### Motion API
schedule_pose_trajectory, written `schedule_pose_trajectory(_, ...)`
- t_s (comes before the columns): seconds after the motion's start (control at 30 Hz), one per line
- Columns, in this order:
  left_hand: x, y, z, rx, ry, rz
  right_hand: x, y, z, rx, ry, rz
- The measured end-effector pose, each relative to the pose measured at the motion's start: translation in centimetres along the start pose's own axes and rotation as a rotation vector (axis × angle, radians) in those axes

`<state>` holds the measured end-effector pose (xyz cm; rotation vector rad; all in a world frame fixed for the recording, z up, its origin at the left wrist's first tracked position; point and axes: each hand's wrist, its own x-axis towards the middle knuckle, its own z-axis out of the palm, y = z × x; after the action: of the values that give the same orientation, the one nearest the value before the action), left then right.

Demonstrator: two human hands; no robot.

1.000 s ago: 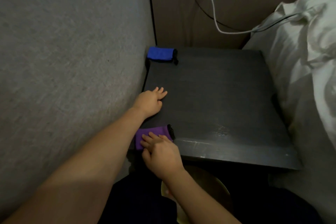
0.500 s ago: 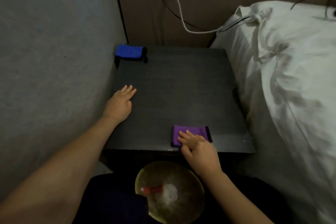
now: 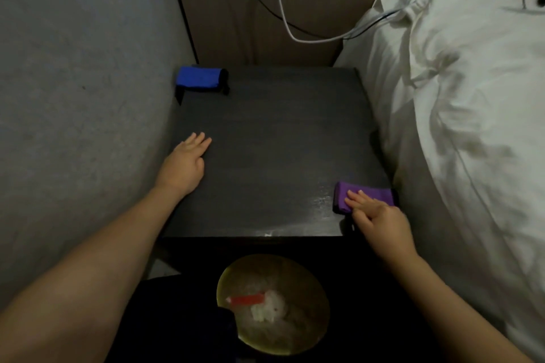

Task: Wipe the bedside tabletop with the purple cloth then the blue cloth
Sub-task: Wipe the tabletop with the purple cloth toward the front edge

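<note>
The dark bedside tabletop [image 3: 271, 156] sits between a grey wall [image 3: 82, 82] on the left and a bed with white bedding [image 3: 472, 112] on the right. The folded purple cloth [image 3: 364, 196] lies at the front right corner of the tabletop, just beside the bedding, and the right hand [image 3: 380, 222] presses on it with straight fingers laid flat across its near part, not curled round it. A faint streaky sheen shows on the dark surface just left of this cloth and along the front edge. The left hand [image 3: 185, 163] rests flat on the left side of the tabletop near the wall, fingers straight and together, holding nothing. The folded blue cloth [image 3: 200, 78] lies in the far left corner of the tabletop, against the wall and well apart from both hands. Behind the table, a white cable [image 3: 284, 18] and a black cable [image 3: 256, 0] hang from a wall socket and run right onto the bedding. Below the front edge of the table, a round yellowish bin [image 3: 272, 303] holds crumpled white scraps and something red; what the red item is cannot be told.
</note>
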<state>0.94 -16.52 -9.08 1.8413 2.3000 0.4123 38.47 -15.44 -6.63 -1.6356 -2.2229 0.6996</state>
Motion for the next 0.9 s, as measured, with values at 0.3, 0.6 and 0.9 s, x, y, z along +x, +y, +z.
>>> schedule_pose_trajectory(0.3, 0.1, 0.1, -0.1, 0.014, -0.009, 0.004, 0.0, 2.0, -1.3, -0.049, 0.042, 0.110)
schedule_pose_trajectory(0.6, 0.1, 0.1, 0.0, 0.001, 0.007, 0.004, -3.4, 0.9, 0.2, -0.144, 0.017, 0.111)
schedule_pose_trajectory(0.9, -0.1, 0.3, -0.3, -0.013, 0.019, 0.002, -2.9, -6.7, 5.0, -0.158, -0.088, -0.109)
